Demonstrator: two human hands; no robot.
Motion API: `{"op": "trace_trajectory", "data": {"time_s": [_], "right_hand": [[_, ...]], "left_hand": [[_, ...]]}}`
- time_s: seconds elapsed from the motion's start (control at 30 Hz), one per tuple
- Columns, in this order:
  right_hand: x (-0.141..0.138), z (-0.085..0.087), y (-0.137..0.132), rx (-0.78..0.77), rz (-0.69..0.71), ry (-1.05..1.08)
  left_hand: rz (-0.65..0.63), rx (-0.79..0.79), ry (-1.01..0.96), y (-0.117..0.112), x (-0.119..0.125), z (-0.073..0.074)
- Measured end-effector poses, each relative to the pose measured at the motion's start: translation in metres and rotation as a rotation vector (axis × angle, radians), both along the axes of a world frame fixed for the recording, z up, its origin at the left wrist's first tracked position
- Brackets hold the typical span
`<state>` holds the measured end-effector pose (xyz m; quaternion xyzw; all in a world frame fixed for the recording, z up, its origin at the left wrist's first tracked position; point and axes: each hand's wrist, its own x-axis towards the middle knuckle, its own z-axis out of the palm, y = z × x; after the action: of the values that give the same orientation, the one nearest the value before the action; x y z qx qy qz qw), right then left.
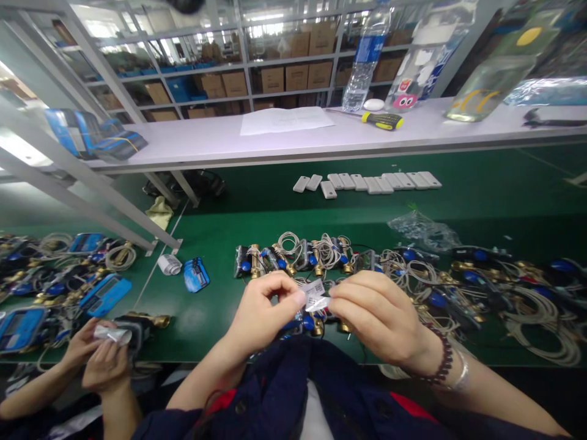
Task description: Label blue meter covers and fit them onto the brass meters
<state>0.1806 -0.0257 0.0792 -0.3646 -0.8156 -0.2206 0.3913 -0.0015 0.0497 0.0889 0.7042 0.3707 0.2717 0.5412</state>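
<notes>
Navy jacket [270, 391] below, label [313, 289] slants lengthwise up-right.

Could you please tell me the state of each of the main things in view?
Left hand, pinching the printed label
Right hand, pinching it too
Screwdriver, lying on the shelf
Paper sheet, lying on the shelf
Green-tinted bottle, standing, part liquid visible
White cases, laid out, mostly side by side
Clear plastic bag, crumpled
Pale cable, coiled
Co-worker's hand, holding a silvery item
</notes>
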Motion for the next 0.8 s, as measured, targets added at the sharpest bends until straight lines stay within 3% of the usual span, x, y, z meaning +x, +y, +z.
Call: {"op": "trace_trajectory", "data": {"time_s": [0.17,0.57,0.67,0.8], "right_hand": [[-0.008,-0.001,0.003,-0.201,0.006,0.321],[-0.014,-0.002,-0.003,-0.473,0.064,0.685],[-0.008,0.002,-0.001,-0.350,-0.034,0.704],[-0.001,0.002,-0.003,0.069,-0.074,0.338]], "left_hand": [[-0.020,-0.167,-0.057,-0.006,0.000,0.003],[0.002,-0.173,-0.068,-0.016,-0.005,0.003],[0.067,-0.118,-0.048,-0.011,-0.009,-0.002],[0.162,-0.084,-0.036,-0.006,-0.005,-0.007]]}}
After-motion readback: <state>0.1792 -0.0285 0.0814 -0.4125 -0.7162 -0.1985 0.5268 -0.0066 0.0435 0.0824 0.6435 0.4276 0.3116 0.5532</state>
